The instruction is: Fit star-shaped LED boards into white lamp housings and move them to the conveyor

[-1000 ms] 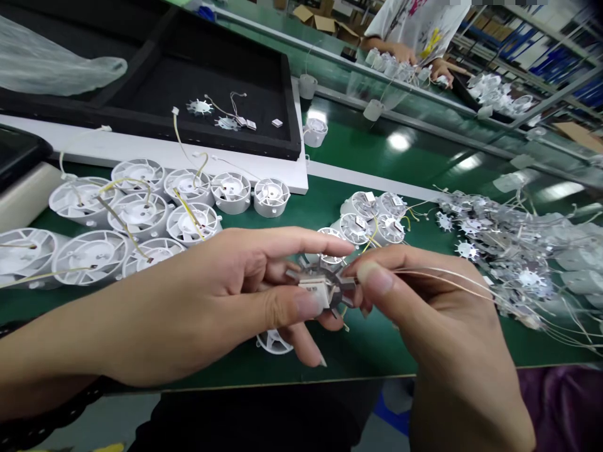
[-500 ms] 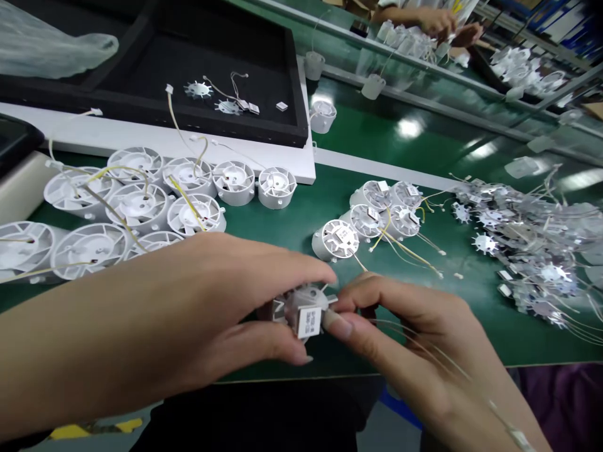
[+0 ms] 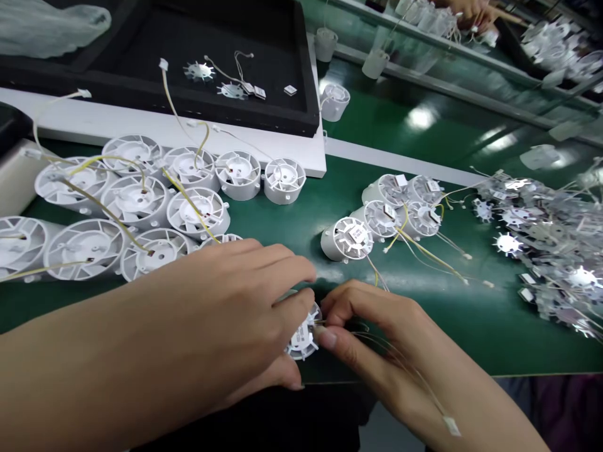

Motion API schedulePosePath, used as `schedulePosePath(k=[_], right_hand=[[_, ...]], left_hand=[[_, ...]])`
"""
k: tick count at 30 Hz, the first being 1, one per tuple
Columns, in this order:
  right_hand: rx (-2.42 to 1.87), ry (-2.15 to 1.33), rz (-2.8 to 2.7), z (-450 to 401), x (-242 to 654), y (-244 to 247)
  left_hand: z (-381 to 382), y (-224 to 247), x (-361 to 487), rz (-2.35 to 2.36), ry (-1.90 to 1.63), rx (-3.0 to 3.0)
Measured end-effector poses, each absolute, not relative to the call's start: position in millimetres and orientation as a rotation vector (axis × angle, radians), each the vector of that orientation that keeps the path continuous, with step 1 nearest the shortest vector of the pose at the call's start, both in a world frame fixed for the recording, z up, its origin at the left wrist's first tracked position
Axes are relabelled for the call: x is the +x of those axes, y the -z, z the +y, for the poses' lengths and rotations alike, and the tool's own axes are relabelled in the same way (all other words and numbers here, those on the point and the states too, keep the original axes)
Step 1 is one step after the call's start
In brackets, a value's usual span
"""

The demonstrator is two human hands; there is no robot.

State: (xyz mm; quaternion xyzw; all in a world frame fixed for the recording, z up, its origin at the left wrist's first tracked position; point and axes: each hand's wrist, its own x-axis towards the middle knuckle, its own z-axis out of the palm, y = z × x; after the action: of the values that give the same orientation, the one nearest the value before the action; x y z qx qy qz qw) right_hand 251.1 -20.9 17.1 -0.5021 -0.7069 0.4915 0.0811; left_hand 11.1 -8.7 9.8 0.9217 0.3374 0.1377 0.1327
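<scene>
My left hand (image 3: 235,314) is wrapped around a round white plastic fan housing (image 3: 301,338) near the table's front edge, hiding much of it. A labelled part with small metal-looking prongs shows on the housing's face. At its right side, my right hand (image 3: 377,333) pinches with thumb and index finger at thin wires (image 3: 400,355). These run back over the right hand and end in a small white connector (image 3: 451,425). Beyond the hands stands a similar housing (image 3: 346,240) with a shiny star-shaped plate and a white label on top.
Several white housings (image 3: 160,254) with wires stand at left. A few more (image 3: 381,218) bear star plates at centre right. Star plates and wires are heaped (image 3: 551,251) at right. A black tray (image 3: 155,103) lies behind. A co-worker's hand (image 3: 471,11) shows across the glass partition.
My left fingers have shifted over the top of the housing, whose face has turned more toward the camera. My right hand stays pinched at its side. The view has shifted slightly.
</scene>
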Motion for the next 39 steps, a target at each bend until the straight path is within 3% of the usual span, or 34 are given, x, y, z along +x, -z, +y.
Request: schedulePosePath(k=[14, 34, 39], right_hand=[[-1.493, -1.423, -2.155, -19.7, 256.1, -18.8], [-1.361, -1.072, -2.159, -26.3, 262.4, -4.0], [-1.352, -1.134, -2.152, -30.5, 258.9, 0.4]], left_hand=[[-11.7, -5.7, 21.0, 0.926, -0.445, 2.868], [-11.0, 3.8, 31.9, 0.901, -0.417, 2.572], [-5.4, 1.0, 26.9, 0.856, -0.299, 2.472]])
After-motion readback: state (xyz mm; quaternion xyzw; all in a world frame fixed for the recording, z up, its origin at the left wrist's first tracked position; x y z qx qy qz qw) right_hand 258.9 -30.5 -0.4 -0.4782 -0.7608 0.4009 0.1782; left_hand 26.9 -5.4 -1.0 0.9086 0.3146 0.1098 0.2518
